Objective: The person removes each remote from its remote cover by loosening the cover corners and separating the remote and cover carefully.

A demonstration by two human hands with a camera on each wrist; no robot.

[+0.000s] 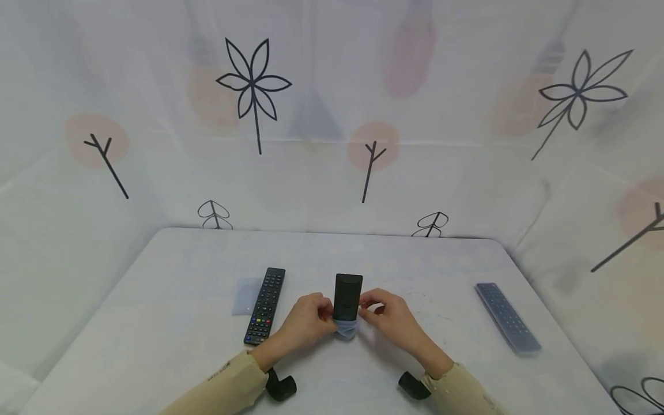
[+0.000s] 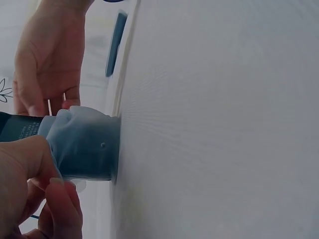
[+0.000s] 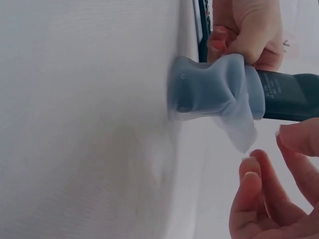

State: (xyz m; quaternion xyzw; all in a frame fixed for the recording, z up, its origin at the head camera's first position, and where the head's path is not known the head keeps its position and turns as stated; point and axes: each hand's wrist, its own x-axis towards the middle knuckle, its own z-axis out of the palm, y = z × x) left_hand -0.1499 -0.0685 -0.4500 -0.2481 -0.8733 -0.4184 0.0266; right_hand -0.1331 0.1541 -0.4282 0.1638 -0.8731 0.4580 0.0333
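While the left grip [image 1: 307, 317] pinches the translucent sleeve [image 1: 345, 329], the right grip [image 1: 390, 314] stands parted beside it.

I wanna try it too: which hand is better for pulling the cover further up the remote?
Probably the left hand: it seems to pinch the edge of the cover, while the right hand holds nothing, just short of the loose flap.

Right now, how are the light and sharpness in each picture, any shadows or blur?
Head view: bright, even light, with soft shading on the table by the right hand; left wrist view: dimmer, bluish, the upright remote appearing sideways; right wrist view: also dim, the remote's small print too soft to read.
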